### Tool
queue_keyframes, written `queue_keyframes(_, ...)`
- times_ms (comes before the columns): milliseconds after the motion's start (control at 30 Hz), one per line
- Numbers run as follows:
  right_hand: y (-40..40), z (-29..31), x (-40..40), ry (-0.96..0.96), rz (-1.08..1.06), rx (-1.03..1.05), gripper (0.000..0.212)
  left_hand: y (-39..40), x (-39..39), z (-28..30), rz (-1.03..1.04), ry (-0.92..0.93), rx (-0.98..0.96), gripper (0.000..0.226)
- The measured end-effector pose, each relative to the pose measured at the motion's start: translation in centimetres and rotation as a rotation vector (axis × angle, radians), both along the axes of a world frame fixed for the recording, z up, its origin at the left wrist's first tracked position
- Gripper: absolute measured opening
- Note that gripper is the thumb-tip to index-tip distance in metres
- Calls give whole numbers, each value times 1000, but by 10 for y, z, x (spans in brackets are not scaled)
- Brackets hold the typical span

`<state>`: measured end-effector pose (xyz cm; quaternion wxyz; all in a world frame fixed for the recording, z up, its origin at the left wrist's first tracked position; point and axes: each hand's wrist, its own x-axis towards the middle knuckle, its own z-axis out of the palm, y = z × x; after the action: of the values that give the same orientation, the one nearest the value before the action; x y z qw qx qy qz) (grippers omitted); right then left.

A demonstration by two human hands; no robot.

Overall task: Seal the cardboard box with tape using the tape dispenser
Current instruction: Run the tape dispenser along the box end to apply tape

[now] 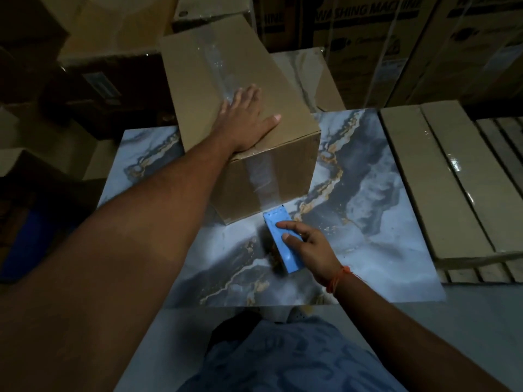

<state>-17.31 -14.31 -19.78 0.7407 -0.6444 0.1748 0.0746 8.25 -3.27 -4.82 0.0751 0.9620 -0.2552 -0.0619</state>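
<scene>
A brown cardboard box (198, 80) stands on a marble-patterned table (382, 193). A strip of clear tape (261, 176) runs along the box's top seam and down its near side. My left hand (246, 120) lies flat on the box top near the front edge, fingers spread. My right hand (308, 247) grips a blue tape dispenser (278, 239) low on the table, its front end at the bottom of the box's near side where the tape ends.
Large cardboard cartons (368, 38) are stacked behind the table. Long flat cartons (441, 179) lie to the right, overlapping the table's right edge. More dark boxes (85, 80) sit at the left. My patterned shorts (283, 357) show below the table's near edge.
</scene>
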Motion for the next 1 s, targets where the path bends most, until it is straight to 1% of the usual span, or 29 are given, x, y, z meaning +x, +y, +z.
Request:
queue_keyframes(167,3,7,6,48,-14,51,24,0,-1,0,2,-1,8,89)
queue_keyframes(500,9,26,32,171,-59,78,22,0,-2,1,-2,-6,5,89)
queue_keyframes(767,12,36,35,235,-112,145,25,0,0,0,2,3,2,90)
queue_keyframes(900,15,36,36,260,-134,132,27,0,0,1,5,-3,5,90)
queue_keyframes(1000,15,42,40,297,-127,164,29,0,0,0,2,-6,12,91)
